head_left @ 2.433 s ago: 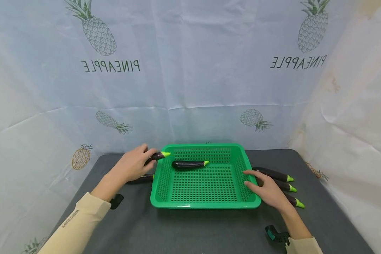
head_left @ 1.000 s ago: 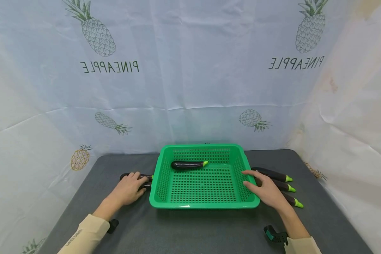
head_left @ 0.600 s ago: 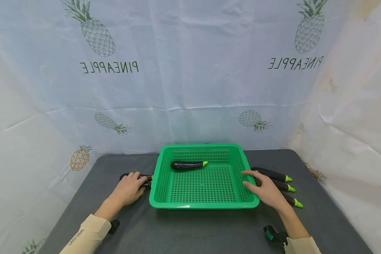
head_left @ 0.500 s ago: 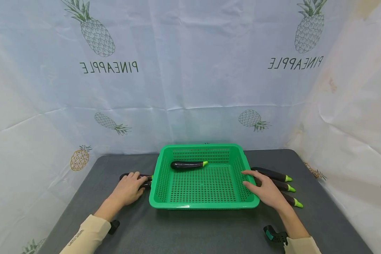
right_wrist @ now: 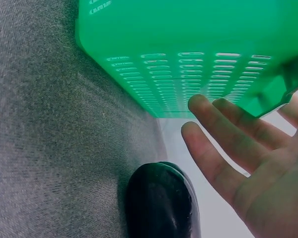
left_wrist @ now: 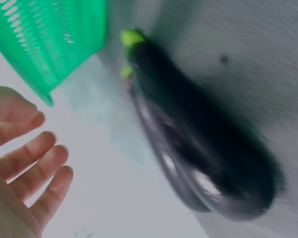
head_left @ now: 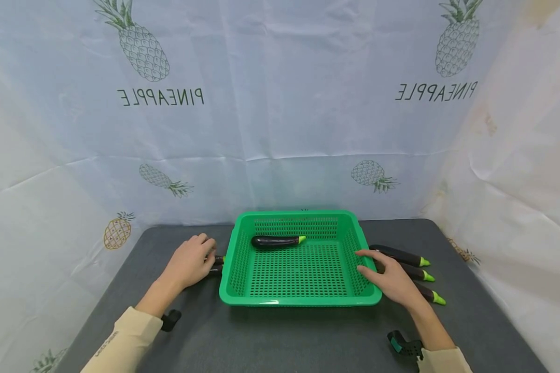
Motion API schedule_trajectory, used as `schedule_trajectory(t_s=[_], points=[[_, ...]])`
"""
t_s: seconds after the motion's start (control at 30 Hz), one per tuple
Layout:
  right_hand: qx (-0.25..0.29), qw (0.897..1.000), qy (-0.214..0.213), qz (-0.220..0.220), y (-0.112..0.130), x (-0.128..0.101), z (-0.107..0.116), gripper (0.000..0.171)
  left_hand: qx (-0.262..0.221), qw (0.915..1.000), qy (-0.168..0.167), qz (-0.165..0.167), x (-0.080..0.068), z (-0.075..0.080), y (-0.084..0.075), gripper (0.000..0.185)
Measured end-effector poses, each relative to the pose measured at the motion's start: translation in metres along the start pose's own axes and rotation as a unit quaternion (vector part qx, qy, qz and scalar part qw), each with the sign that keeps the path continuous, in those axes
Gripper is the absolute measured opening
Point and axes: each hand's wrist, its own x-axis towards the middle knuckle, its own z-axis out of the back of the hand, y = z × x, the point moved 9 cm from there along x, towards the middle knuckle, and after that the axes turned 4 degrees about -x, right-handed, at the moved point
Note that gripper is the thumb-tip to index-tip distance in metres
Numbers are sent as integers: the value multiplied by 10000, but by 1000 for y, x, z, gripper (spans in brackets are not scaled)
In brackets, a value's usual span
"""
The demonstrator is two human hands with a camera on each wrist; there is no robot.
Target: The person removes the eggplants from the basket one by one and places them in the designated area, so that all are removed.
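Fingers (left_wrist: 32, 168) of the left hand (head_left: 189, 261) loose above two stacked eggplants (left_wrist: 198, 158), a gap only the wrist view shows.

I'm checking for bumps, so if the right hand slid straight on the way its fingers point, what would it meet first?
Most likely the right wall of the green basket. The right hand points up and left, its fingertips at that wall, though actual contact is unclear.

This looks like a staged recording booth rather than a home or kitchen. A white pineapple-printed sheet (head_left: 280, 103) hangs as a backdrop on every side of a dark grey felt-covered table (head_left: 289, 336), where identical toy-like eggplants (head_left: 403, 256) lie beside a green plastic basket (head_left: 303, 299).
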Motion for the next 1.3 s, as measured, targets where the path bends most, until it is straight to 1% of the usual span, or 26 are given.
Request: schedule_trajectory(t_s=[0.1,0.17,0.4,0.5,0.63,0.8,0.87,0.93,1.13,1.23,1.3], points=[[27,10000,19,-37,-1,0,0,45,-258,9996,-74,126,5,6,-4,5],[27,10000,26,-43,-1,0,0,45,-332,9993,-115,161,8,10,-8,6],[-21,10000,3,20,1,0,1,45,-423,9987,-281,15,21,25,-24,7],[34,10000,26,-2,0,0,0,45,-421,9987,-250,-118,28,30,-34,6],[107,9999,62,-56,0,-1,-1,45,-368,9983,-206,-394,39,36,-49,6],[88,9999,48,-49,1,0,0,44,-343,9960,-290,-767,57,43,-69,3],[60,10000,37,-37,2,0,0,44,-308,9951,-263,-898,64,43,-77,3],[31,10000,20,-37,2,0,1,44,-299,9946,-156,-978,71,40,-84,3],[43,10000,8,-38,2,0,1,44,-214,9954,232,-907,91,31,-97,6],[53,10000,10,-29,1,0,0,44,-163,9951,348,-913,100,26,-103,9],[45,10000,1,-24,1,0,1,43,-95,9944,400,-976,106,22,-107,9]])
